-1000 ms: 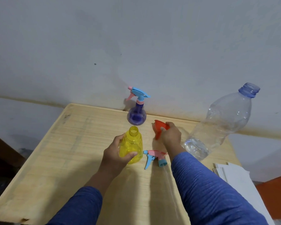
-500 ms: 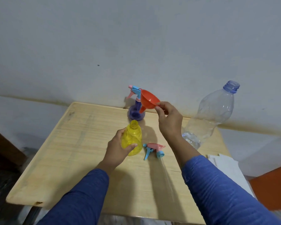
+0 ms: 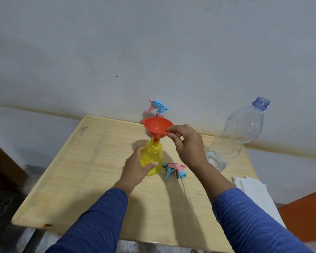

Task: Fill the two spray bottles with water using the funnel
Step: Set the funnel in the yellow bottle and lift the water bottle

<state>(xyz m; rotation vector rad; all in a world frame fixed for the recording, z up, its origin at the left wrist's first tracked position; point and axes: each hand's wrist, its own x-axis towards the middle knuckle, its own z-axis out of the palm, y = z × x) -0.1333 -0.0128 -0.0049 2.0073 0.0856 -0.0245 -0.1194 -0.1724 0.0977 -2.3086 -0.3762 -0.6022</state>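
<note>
A yellow spray bottle (image 3: 153, 157) without its head stands mid-table, and my left hand (image 3: 135, 168) grips its body. An orange funnel (image 3: 157, 127) sits with its spout in the yellow bottle's neck; my right hand (image 3: 187, 143) pinches its rim. The removed pink and blue spray head (image 3: 174, 169) with its clear tube lies on the table just right of the bottle. Behind the funnel stands the purple spray bottle (image 3: 159, 108), mostly hidden, its spray head on. A large clear water bottle (image 3: 235, 136), uncapped, stands at the right with a little water in its bottom.
The wooden table (image 3: 80, 170) stands against a grey wall. A stack of white papers (image 3: 254, 190) lies off the table's right edge, beside an orange surface (image 3: 306, 212). Dark clutter lies on the floor at the left.
My right hand lifted the orange funnel off the table, carried it above the yellow bottle and lowered its spout into the neck. My left hand kept hold of the bottle.
</note>
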